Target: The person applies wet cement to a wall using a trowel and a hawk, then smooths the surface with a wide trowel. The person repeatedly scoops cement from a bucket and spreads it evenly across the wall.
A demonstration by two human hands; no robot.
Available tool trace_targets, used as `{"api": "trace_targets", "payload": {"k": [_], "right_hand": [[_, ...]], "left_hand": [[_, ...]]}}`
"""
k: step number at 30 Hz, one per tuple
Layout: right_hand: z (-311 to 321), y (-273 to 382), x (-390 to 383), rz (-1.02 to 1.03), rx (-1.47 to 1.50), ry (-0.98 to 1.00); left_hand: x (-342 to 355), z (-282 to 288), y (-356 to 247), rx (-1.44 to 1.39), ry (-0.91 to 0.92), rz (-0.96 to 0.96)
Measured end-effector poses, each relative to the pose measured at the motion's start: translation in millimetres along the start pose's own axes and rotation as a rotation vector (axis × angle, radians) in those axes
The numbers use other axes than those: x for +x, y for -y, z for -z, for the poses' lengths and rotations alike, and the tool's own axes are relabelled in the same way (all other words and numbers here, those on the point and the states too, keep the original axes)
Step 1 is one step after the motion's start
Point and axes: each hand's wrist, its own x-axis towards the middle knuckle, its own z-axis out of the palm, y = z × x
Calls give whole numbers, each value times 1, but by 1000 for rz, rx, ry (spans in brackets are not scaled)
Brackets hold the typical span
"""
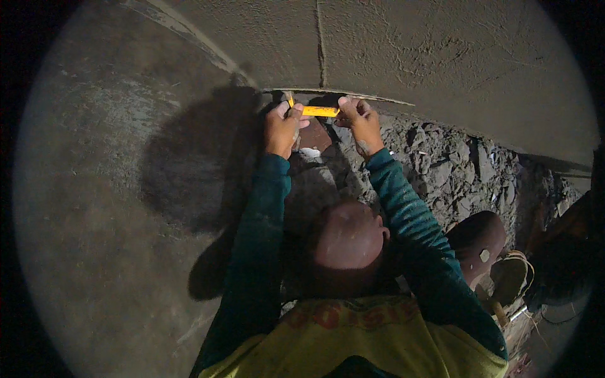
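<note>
A small yellow spirit level [320, 111] is held flat between both hands, just under the lower edge of a rough plastered wall [403, 44]. My left hand [282, 126] grips its left end and my right hand [360, 120] grips its right end. Both arms wear dark teal sleeves. Below the level I see a reddish-brown brick [315, 135] with a white scrap beside it. The left tip of the level is hidden by my left thumb.
A trench of broken grey rubble [454, 170] runs along the wall base to the right. Smooth concrete floor [113, 189] spreads to the left. My bent knees, a sandalled foot [512, 274] and a tool handle [504, 313] lie at the lower right.
</note>
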Motion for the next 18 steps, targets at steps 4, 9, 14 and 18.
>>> {"api": "trace_targets", "payload": {"k": [4,9,14,18], "right_hand": [[-6,20,1,53,-29,-9],[-28,82,-12,222,-49,-16],[-61,194,-31,393,-103,-14],[-85,290,-58,648,-59,154]], "left_hand": [[0,-5,-17,-11,-50,-11],[-26,4,-85,-43,-23,-257],[-42,18,-183,-109,27,-376],[-65,35,-282,607,-5,-1079]]}}
